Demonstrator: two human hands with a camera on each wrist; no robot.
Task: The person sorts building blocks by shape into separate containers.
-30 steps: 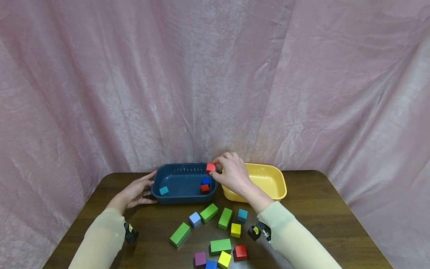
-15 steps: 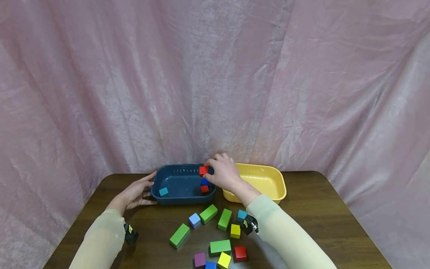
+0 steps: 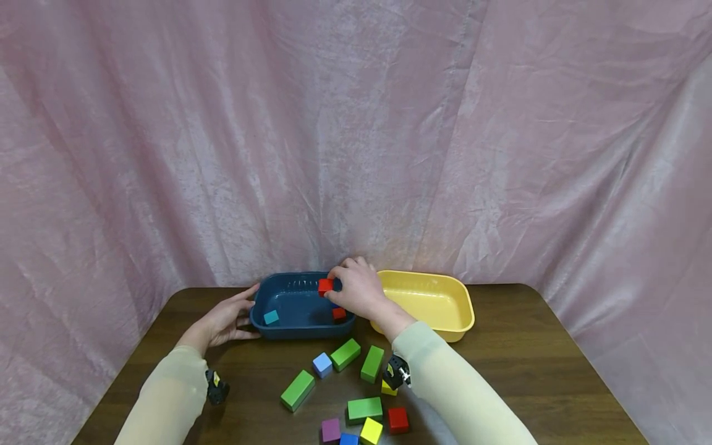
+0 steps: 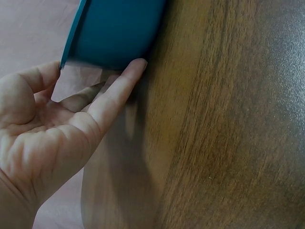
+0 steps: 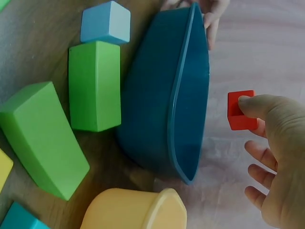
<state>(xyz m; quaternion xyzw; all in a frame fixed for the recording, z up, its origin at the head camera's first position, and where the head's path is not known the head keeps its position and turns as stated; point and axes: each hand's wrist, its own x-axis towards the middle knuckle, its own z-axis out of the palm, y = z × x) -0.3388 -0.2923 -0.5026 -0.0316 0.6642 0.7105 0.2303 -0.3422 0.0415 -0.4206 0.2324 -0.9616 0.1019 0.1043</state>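
My right hand [image 3: 358, 289] pinches a red cube [image 3: 325, 287] between thumb and fingers, above the dark blue bin [image 3: 303, 332]. In the right wrist view the red cube [image 5: 241, 110] shows clear of the bin's rim [image 5: 177, 95]. My left hand [image 3: 228, 317] touches the bin's left end with extended fingers; the left wrist view shows fingertips against the bin wall [image 4: 114, 38]. Inside the bin lie a teal cube [image 3: 271, 317], another red cube [image 3: 339, 314] and a blue cube partly hidden behind my right hand.
A yellow bin [image 3: 434, 303] stands right of the blue one. In front lie several green blocks [image 3: 297, 390], a light blue cube [image 3: 322, 365], a red cube [image 3: 397, 419], a purple cube [image 3: 330, 431] and yellow cubes [image 3: 371, 431]. A pink curtain [image 3: 356, 136] hangs behind the table.
My right hand has carried the red cube leftward, from the blue bin's right end further over its inside. The right sleeve now covers the teal cube on the table. My left hand stays put.
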